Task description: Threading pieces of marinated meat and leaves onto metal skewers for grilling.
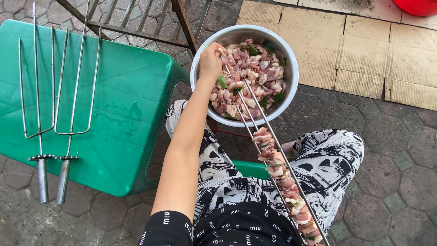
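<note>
My left hand reaches over the near-left rim of a round metal bowl full of raw meat pieces with bits of green leaf. Its fingers are closed around the tips of a long metal pronged skewer. Whether a piece of meat is also pinched there I cannot tell. The skewer runs from the bowl down across my lap to the lower right, and its lower half is threaded with meat chunks. My right hand is out of view.
A green plastic stool stands at the left, with two bare metal fork skewers lying on it, handles toward me. A metal frame stands behind it. Cardboard sheets and a red tub's edge lie at the back right on paving stones.
</note>
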